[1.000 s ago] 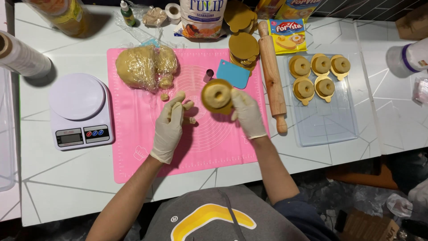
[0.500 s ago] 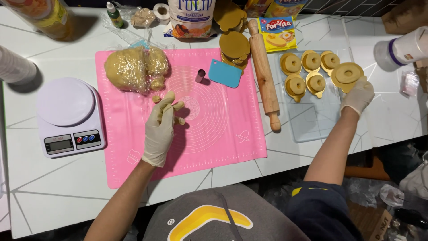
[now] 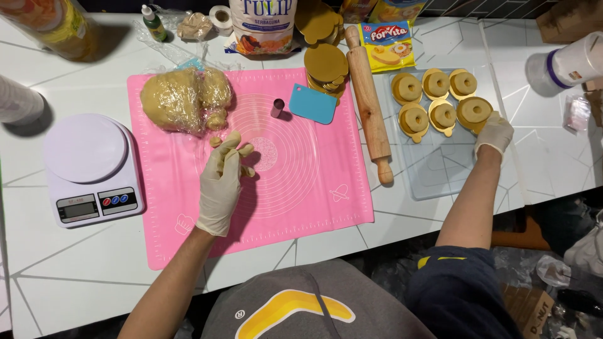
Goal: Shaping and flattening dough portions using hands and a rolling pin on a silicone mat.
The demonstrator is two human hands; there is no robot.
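Note:
My left hand (image 3: 223, 179), in a pale glove, rests on the pink silicone mat (image 3: 314, 188) with its fingers loosely spread and nothing in its grip. A small bit of dough (image 3: 215, 142) lies at its fingertips, just below the big dough lump (image 3: 185, 99). My right hand (image 3: 494, 133), also gloved, reaches over the clear tray (image 3: 440, 179). It grips the gold card under a ring-shaped dough piece (image 3: 474, 112), low over the tray's right side. Several more dough rings on gold cards (image 3: 418, 119) lie on the tray beside it.
A wooden rolling pin (image 3: 370, 113) lies between mat and tray. On the mat are a blue scraper (image 3: 313, 103) and a small round cutter (image 3: 277, 107). A stack of gold cards (image 3: 326, 66), a white scale (image 3: 88, 166), a flour bag (image 3: 264, 25) and bottles line the table.
My right hand carried the dough ring on its card from above the mat to the tray on the right and lowered it there. My left hand stayed on the mat.

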